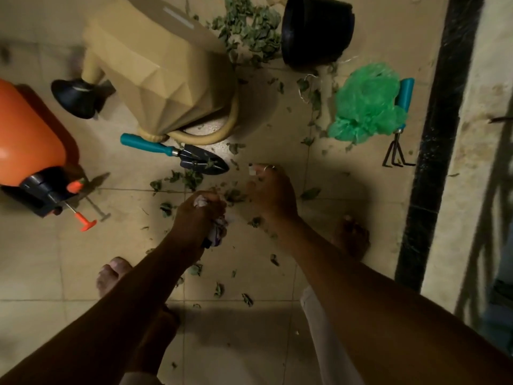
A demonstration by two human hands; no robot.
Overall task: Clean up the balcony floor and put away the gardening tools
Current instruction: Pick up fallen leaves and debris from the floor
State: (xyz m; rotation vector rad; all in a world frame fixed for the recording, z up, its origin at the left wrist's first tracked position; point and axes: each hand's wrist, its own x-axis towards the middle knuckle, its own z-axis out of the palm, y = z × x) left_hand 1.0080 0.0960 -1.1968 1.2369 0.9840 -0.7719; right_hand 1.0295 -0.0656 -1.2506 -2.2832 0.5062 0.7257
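My left hand (198,215) grips a crumpled white and purple cloth (219,230) just above the tiled floor. My right hand (270,193) reaches over scattered dry leaves (191,179), and its fingertips pinch a small pale scrap (252,170). A trowel (177,155) with a teal handle and dark blade lies just beyond both hands. A hand rake (399,129) with a teal handle lies at the right, partly under a green plastic bag (366,104). A larger heap of leaves (249,31) lies at the top.
A tan watering can (163,70) with a black rose lies on its side at upper left. An orange pressure sprayer (27,140) lies at the left edge. A black pot (316,29) is tipped over at the top. A black railing bar (438,134) runs down the right. My bare feet stand below.
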